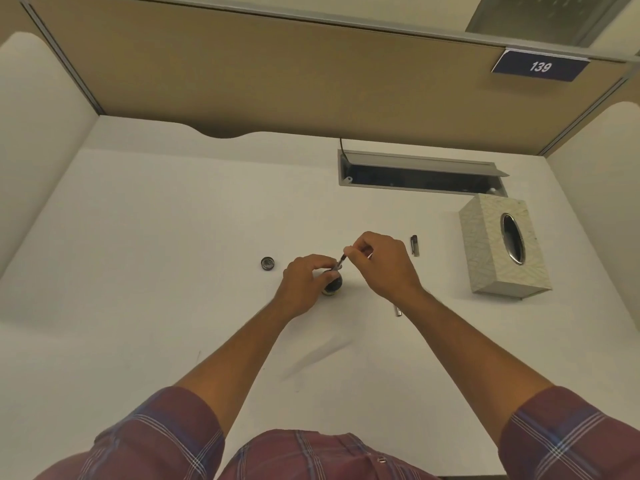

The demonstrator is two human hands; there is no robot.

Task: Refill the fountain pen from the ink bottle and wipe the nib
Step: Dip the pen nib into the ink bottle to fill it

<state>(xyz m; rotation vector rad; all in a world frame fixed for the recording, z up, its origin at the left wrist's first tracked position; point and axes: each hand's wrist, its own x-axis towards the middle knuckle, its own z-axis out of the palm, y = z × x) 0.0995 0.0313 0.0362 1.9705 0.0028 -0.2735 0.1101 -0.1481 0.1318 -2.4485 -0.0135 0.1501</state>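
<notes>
The left hand wraps its grip around the small, round dark glass ink bottle, which stands near the middle of the white desk; the right hand pinches the thin dark fountain pen section with a narrow fingertip grip, tilted, its lower end at the bottle's mouth; the round dark bottle lid lies just left of the hands; a slim dark pen cap rests to the right; a pale patterned tissue box sits farther right; a short silvery piece pokes out beside the right wrist.
</notes>
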